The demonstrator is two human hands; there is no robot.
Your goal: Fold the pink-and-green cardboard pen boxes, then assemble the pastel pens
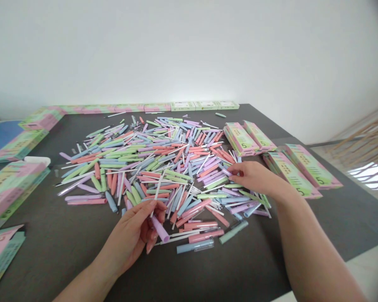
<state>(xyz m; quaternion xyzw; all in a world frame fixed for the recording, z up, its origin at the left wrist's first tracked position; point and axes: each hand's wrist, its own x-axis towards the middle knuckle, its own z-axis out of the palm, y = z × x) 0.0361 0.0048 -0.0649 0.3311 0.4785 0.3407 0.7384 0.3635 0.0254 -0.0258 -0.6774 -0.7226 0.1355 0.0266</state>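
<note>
a lilac pen [160, 229] is pinched in the left hand [129, 237], its long axis slanting down to the right; the right hand [253, 178] is laid at the edge of the pile of pens [151, 163], and whether anything is grasped there cannot be told.

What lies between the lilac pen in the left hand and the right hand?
Loose pastel pens lie across the gap between the lilac pen in the left hand and the right hand.

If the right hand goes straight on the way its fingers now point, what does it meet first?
The right hand meets a lilac pen first, seemingly touching it already; depth is unclear.
</note>
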